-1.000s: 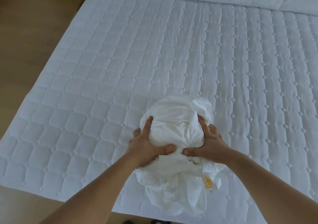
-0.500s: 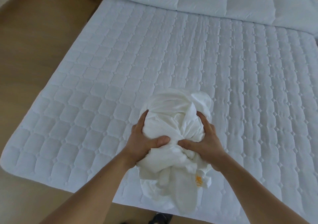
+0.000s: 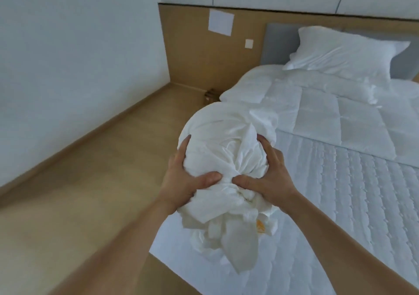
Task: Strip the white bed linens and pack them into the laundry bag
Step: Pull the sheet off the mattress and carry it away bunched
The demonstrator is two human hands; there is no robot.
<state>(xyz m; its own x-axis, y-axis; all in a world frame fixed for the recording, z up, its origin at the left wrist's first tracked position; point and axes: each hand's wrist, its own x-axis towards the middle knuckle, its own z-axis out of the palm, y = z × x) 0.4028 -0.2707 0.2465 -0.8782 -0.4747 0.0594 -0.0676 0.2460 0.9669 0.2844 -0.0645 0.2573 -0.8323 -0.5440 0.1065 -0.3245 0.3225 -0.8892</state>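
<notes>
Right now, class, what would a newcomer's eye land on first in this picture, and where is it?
First, the bundle of white linen at centre, clamped between the left hand and right hand, thumbs nearly meeting at its knot. Behind it on the right, a folded duvet lies across the bare quilted mattress, with a pillow at the grey headboard.

Soft, even daylight fills the room, cool and slightly bluish, with no hard glare. The wall (image 3: 74, 63) at the upper left of the frame reads pale blue-grey. Shadows are faint: a dim one under the bundle of linens (image 3: 226, 149) at centre and along the bed's near edge. The white pillow (image 3: 344, 52) at upper right is bright but keeps its creases. Wide-angle distortion bends the floor (image 3: 74, 199) line and stretches the forearms at the lower edge. The whole picture is mildly soft, with compression smearing.
</notes>
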